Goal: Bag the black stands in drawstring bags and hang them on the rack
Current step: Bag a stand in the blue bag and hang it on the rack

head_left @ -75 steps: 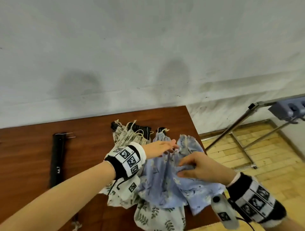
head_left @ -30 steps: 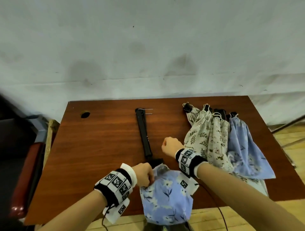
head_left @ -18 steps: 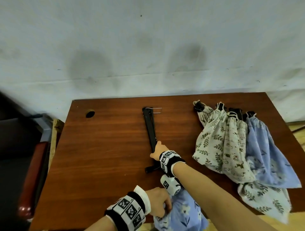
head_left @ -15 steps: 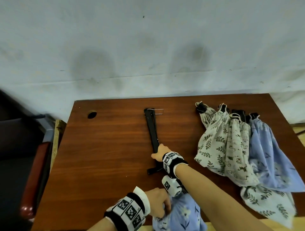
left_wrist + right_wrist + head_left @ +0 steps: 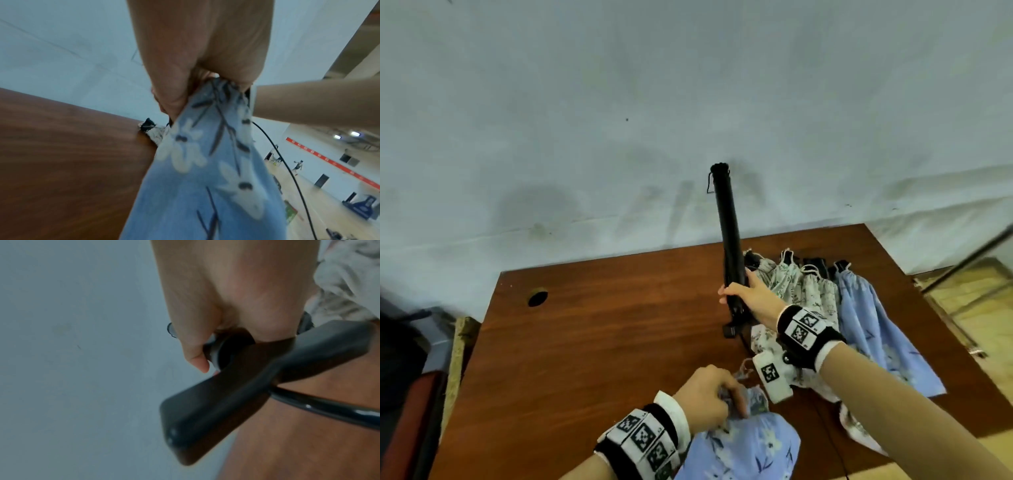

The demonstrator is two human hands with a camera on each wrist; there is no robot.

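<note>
My right hand grips a long black stand near its lower end and holds it almost upright above the brown table. The right wrist view shows the fingers wrapped round the stand's tube, with its flat black foot below. At the table's near edge my left hand pinches the gathered mouth of a blue flowered drawstring bag. This blue bag hangs down from the fingers in the left wrist view.
Several filled drawstring bags, cream leaf-print and blue, lie in a fan on the table's right half. A round cable hole sits at the far left. A metal rack bar crosses the right edge above the wooden floor. A grey wall stands behind.
My right hand took hold of the black stand that lay flat on the table and has raised it upright. My left hand keeps its hold on the blue bag's mouth.
</note>
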